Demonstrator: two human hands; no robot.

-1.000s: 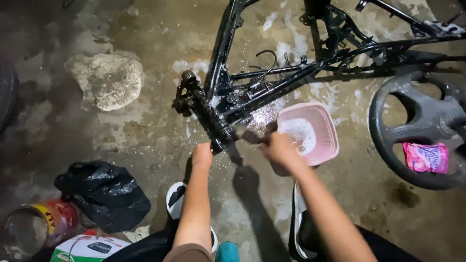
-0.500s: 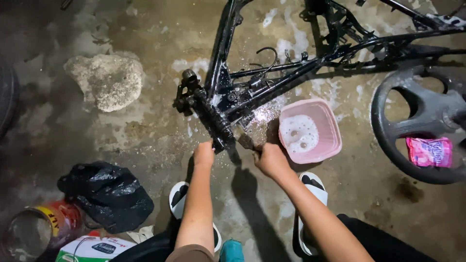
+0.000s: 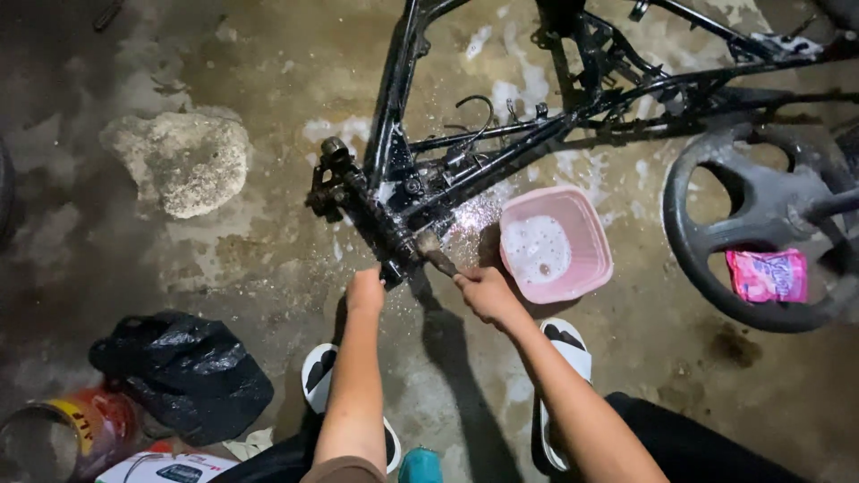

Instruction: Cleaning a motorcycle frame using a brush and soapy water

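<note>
- Pale rough rock [image 3: 179, 161] and crumpled black plastic bag [image 3: 183, 376] lie on wet concrete floor [image 3: 268, 259], far left.
- Left hand [image 3: 365, 291], grip clenched on lower end of wet black metal motorcycle frame [image 3: 394, 134].
- Right hand [image 3: 488, 293], grip grasping dirty brush [image 3: 436, 255], bristles touching frame.
- Pink square plastic basin [image 3: 592, 259] of suds, just beside right hand.
- Black spoked wheel [image 3: 761, 224] far right.

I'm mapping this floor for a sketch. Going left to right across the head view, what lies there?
Black plastic bag → pale rock → left hand → right hand holding a brush → pink basin → black wheel → pink sachet.
</note>
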